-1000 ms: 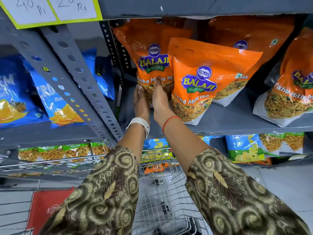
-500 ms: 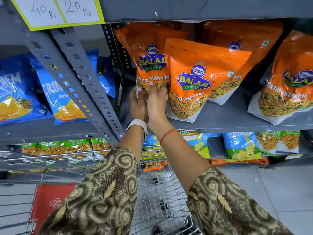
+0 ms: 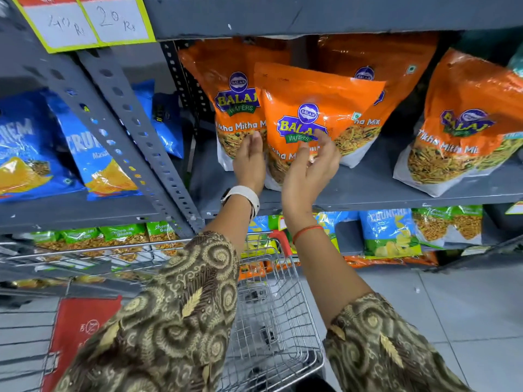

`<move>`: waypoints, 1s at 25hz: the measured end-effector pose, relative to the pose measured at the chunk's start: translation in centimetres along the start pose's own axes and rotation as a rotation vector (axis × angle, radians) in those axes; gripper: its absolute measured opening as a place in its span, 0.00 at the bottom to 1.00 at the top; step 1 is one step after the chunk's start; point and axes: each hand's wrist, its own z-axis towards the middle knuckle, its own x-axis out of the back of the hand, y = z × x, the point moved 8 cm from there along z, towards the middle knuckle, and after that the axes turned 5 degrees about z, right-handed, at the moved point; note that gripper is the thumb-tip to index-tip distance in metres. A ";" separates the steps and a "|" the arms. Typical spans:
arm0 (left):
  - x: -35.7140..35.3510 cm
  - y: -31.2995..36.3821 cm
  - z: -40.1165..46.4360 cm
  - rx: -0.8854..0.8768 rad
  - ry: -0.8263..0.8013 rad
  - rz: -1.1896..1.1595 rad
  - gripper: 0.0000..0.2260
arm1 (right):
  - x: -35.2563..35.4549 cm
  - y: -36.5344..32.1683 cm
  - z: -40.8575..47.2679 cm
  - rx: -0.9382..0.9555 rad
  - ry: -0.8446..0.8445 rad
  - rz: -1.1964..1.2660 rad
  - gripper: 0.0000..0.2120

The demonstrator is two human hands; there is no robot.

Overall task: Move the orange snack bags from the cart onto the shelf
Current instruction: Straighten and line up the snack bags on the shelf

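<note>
- Now my left hand and right hand hang loose-fingered, gripping nothing, at the front bag.
- It stands on the shelf, twelve o'clock from the cart.
- Likely light, puffy, slick film; I'd pinch both side edges.

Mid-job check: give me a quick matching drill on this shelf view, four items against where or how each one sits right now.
Items
1. front orange Balaji snack bag
2. blue chip bags
3. silver wire shopping cart
4. white-and-yellow handwritten price tags

Places
A. fixed to the shelf edge, upper left
B. below the arms, on the floor side
C. between the left hand and right hand, on the grey metal shelf
D. in the left bay, beyond the perforated upright

Pairs: 1-C, 2-D, 3-B, 4-A
</note>
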 end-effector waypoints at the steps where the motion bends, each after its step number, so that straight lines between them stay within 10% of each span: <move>1: -0.5 -0.3 -0.4 0.031 -0.034 0.000 0.18 | 1.0 0.7 0.4 -0.022 0.040 -0.009 0.18; 11: -3.0 -5.0 -1.0 0.138 -0.148 -0.010 0.25 | 0.9 9.9 2.8 -0.397 -0.298 -0.044 0.25; 25: 0.2 -5.9 -2.8 0.187 0.004 -0.053 0.28 | -2.1 9.8 -0.4 -0.378 -0.404 -0.036 0.28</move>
